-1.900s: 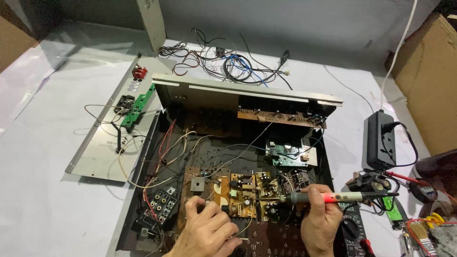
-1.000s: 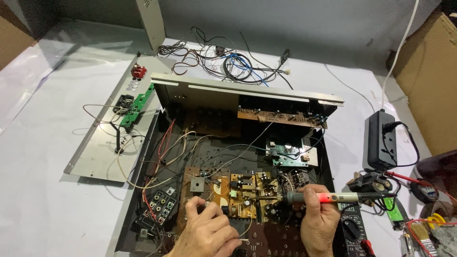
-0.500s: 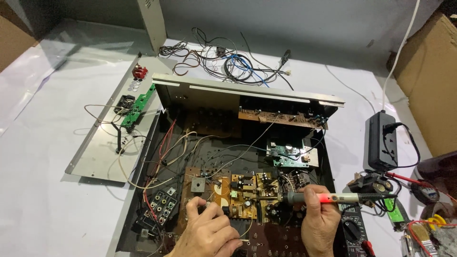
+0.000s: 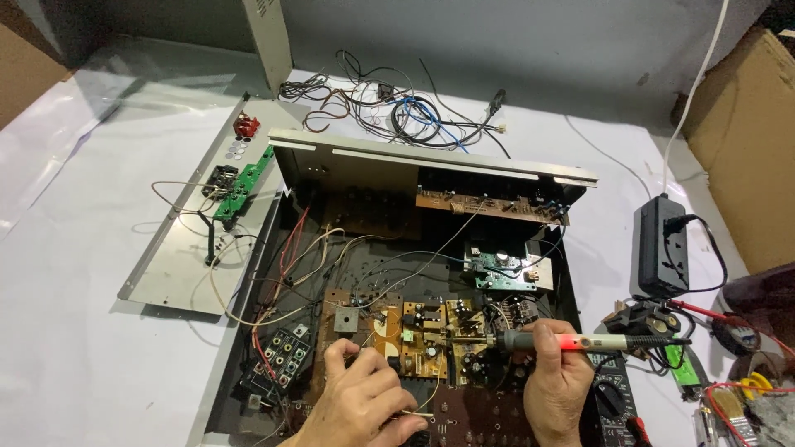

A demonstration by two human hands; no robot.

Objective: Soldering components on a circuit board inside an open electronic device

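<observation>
An opened black electronics chassis (image 4: 248, 348) lies in front of me with brown and yellow circuit boards (image 4: 422, 331) and many loose wires inside. My right hand (image 4: 559, 385) grips a soldering iron (image 4: 580, 341) with a glowing orange-red handle; its tip points left onto the yellow board. My left hand (image 4: 364, 401) rests on the lower edge of the boards and pinches a thin strand of solder wire (image 4: 414, 411) between the fingers.
A detached grey metal panel (image 4: 178, 265) with a small green board lies at the left. A tangle of cables (image 4: 397, 103) sits behind the chassis. A black power adapter (image 4: 662, 244), a multimeter (image 4: 613, 401) and small tools lie at the right, beside a cardboard box (image 4: 745, 141).
The soldering iron's tip and my right hand have shifted slightly over the board. My left hand stays at the board's lower edge.
</observation>
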